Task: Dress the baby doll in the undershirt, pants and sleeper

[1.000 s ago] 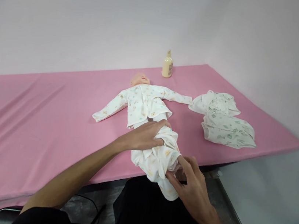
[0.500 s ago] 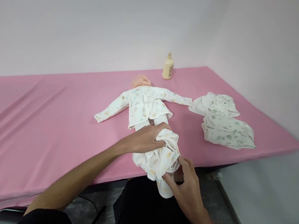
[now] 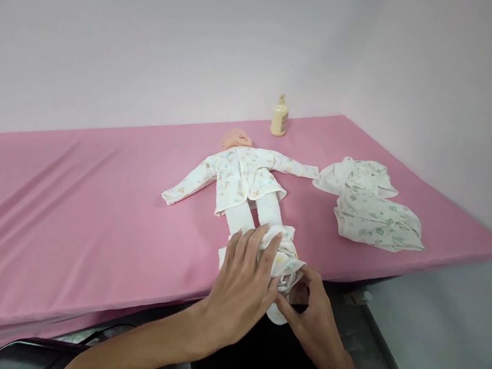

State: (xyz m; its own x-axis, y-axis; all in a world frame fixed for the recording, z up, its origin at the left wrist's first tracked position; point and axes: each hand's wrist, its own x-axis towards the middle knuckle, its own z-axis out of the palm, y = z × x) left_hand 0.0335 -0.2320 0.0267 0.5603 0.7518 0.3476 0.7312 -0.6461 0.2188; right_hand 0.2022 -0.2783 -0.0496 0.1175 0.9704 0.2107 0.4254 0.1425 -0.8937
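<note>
A baby doll [image 3: 237, 139] lies on its back in a white printed jacket [image 3: 242, 175], its white legs [image 3: 269, 209] pointing toward me. Bunched around the lower legs is a pair of white printed baby pants [image 3: 284, 257]. My left hand [image 3: 244, 282] rests over the pants and the doll's left-side leg in view, palm down with fingers stretched out. On the other side, my right hand [image 3: 309, 306] pinches the edge of the pants between thumb and fingers. One white foot end [image 3: 277, 313] shows below the cloth, past the table edge. My left palm hides part of the pants.
The doll lies on a pink-covered table [image 3: 132, 211]. A pump bottle [image 3: 280, 117] of pale yellow liquid stands behind its head. White clothes with green prints [image 3: 378, 218] lie in a heap to the right. Light walls rise behind and at right; a black chair [image 3: 21, 351] is below left.
My left hand has let go of the bunched cloth at the top and moved down toward me, now flat over the pants. My right hand keeps its pinch. The view tilts up slightly.
</note>
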